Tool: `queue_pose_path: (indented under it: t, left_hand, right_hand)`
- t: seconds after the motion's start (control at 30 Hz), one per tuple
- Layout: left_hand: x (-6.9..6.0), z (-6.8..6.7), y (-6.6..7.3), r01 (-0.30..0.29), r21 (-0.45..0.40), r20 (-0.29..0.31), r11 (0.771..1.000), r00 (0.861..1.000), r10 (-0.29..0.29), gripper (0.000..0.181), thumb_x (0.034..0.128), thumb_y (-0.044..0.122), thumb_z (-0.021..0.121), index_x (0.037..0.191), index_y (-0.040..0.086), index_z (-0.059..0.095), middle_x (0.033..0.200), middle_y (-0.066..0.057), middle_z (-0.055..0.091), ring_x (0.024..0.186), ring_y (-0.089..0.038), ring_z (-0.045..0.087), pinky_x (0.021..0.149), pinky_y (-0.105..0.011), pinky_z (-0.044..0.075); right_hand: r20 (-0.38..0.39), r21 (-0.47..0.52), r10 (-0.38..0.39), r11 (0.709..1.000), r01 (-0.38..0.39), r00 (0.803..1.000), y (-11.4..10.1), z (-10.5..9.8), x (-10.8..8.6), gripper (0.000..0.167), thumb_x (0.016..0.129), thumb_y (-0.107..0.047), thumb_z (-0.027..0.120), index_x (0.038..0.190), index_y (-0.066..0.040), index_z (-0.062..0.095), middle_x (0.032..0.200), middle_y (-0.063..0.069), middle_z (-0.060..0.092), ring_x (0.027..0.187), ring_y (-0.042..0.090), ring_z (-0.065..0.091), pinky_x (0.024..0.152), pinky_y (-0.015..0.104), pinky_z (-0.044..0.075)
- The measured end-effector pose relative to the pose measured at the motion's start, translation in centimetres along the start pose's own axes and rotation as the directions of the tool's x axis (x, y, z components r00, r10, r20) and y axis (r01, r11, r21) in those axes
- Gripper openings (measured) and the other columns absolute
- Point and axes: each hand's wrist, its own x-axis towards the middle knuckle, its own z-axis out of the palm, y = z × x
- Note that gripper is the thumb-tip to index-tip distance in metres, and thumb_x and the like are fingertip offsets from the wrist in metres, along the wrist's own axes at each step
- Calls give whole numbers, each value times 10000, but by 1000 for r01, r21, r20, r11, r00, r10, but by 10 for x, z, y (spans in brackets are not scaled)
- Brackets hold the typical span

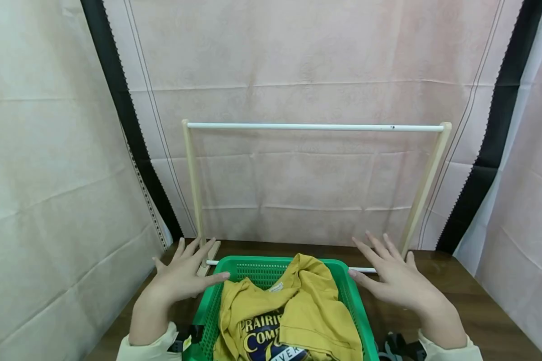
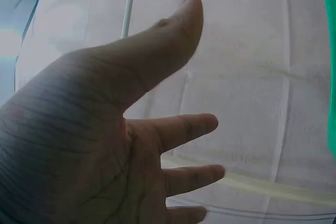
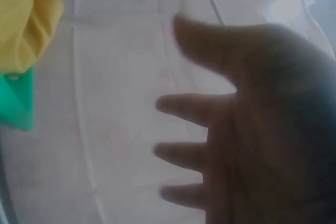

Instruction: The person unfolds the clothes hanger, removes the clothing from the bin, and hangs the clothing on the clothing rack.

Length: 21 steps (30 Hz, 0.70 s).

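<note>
My left hand (image 1: 183, 273) hovers beside the left rim of a green plastic basket (image 1: 360, 306), fingers spread and holding nothing. On the opposite side my right hand (image 1: 393, 278) is likewise spread, with nothing in it. A yellow T-shirt (image 1: 322, 306) with dark blue print lies crumpled in the basket, part of it rising above the far rim. Each wrist view shows straight, parted fingers: the left hand (image 2: 131, 129) with a strip of the green basket (image 2: 329, 61) at the right edge, the right hand (image 3: 252, 124) with the yellow shirt (image 3: 31, 24) at upper left.
Behind the basket stands a cream-coloured rack frame (image 1: 426, 190) with a white top bar (image 1: 316, 127). A lower white bar (image 1: 363, 269) runs behind the basket. The brown wooden table (image 1: 460, 296) is bordered by pale fabric walls (image 1: 298, 200) with black strips.
</note>
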Motion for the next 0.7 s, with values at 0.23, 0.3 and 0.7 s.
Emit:
queue_pose_path:
  t: [0.23, 0.3, 0.7]
  left_hand:
    - [0, 1, -32, -36, -274, 56, 961, 997, 53, 762, 948, 564, 624, 1570, 208, 366, 1553, -202, 387, 1391, -436, 394, 1036, -641, 385]
    - [1, 2, -41, -31, -317, 69, 948, 996, 56, 707, 958, 523, 632, 1559, 241, 389, 1537, -178, 424, 1363, -410, 446, 1025, -606, 420]
    - [20, 25, -69, -20, -467, 224, 884, 965, 139, 586, 957, 279, 705, 1483, 109, 509, 1499, -227, 458, 1324, -435, 477, 979, -568, 478]
  right_hand:
    - [84, 43, -84, 996, 81, 993, 27, 10, -4, 580, 981, -547, 584, 1390, -137, 591, 1355, 64, 616, 1263, 333, 562, 948, 600, 474]
    - [136, 100, -113, 990, 100, 984, 37, 13, -7, 476, 992, -494, 598, 1294, -129, 647, 1219, 11, 680, 1119, 231, 644, 864, 485, 542]
    - [455, 456, -184, 889, -51, 871, 91, 44, -24, 226, 1000, -261, 643, 935, -51, 699, 761, -12, 662, 667, 99, 610, 560, 274, 495]
